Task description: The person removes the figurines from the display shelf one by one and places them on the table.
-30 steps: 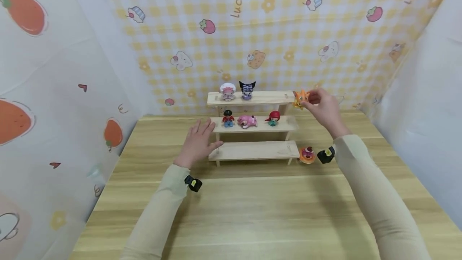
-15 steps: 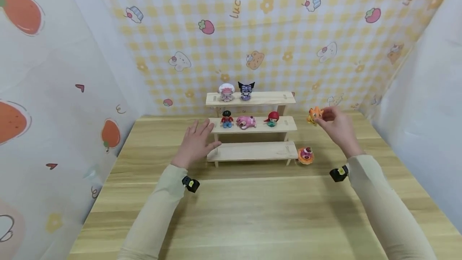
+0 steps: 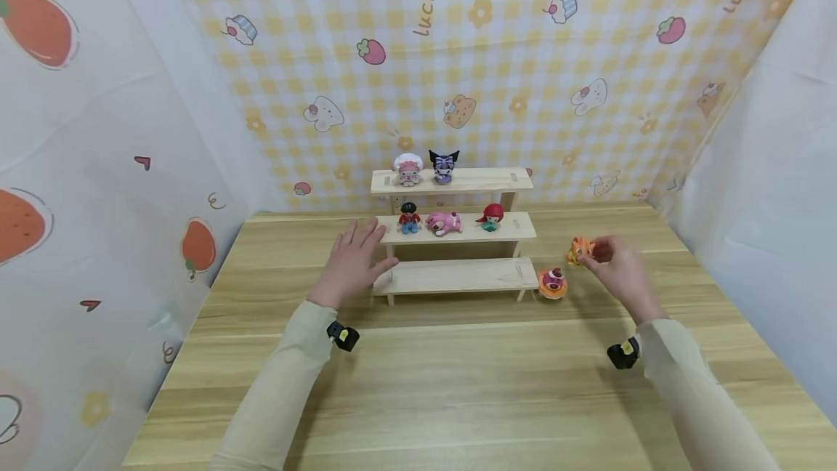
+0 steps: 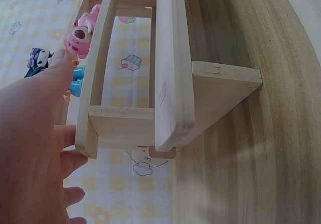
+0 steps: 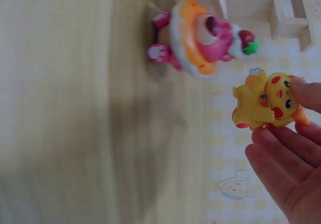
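Wooden three-tier display shelf [image 3: 458, 224] stands on the light wood table [image 3: 458, 384]. Left hand [image 3: 352, 260] rests against the shelf's left end, fingers straight and spread, holding nothing. Pink bear figure in an orange ring [image 3: 552, 283] sits on the table just beside the lowest step's right end. Further right, the right hand [image 3: 621, 267] pinches a small orange-yellow cartoon figure [image 3: 579, 248] between fingertips (face towards the fingers in the right wrist view; long axis unclear). One second earlier this figure was at top-shelf height; now it is low, near the tabletop.
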{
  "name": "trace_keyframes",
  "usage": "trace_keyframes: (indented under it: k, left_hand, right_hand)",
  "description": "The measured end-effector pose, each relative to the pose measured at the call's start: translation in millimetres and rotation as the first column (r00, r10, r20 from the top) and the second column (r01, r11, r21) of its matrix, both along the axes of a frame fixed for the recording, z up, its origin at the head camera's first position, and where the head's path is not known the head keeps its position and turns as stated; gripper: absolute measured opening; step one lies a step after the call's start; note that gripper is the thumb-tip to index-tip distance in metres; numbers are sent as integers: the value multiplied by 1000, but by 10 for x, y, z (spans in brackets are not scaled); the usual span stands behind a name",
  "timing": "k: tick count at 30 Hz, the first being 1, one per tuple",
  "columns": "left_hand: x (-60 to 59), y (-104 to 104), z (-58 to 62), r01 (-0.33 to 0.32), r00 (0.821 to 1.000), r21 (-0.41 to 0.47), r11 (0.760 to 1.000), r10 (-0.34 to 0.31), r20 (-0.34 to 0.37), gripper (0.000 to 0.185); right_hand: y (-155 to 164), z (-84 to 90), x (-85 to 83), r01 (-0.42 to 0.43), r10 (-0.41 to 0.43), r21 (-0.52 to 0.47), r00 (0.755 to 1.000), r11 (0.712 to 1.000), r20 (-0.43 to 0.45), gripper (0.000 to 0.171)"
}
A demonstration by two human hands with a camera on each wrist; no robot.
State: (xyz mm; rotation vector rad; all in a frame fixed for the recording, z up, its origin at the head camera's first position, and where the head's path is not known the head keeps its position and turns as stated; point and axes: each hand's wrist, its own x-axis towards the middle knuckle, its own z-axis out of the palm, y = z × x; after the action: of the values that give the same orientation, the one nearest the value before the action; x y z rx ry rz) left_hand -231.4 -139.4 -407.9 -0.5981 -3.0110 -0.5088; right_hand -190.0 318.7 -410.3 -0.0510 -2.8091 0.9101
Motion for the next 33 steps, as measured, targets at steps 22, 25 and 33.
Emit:
trace_keyframes:
  k: [22, 25, 33]
  left_hand:
    - [-47, 10, -36, -6, 1000, 6, 1000, 6, 2, 71]
    - [-45, 10, -35, -13, 1000, -2, 1000, 13, 5, 72]
    - [-44, 25, -19, -14, 1000, 0, 1000, 14, 20, 73]
  right_hand:
    - [110, -429, 174, -32, 33, -13, 997, 999, 63, 43]
    - [118, -426, 170, -51, 51, -2, 997, 999, 50, 45]
    - [147, -383, 177, -87, 84, 18, 989, 996, 120, 60]
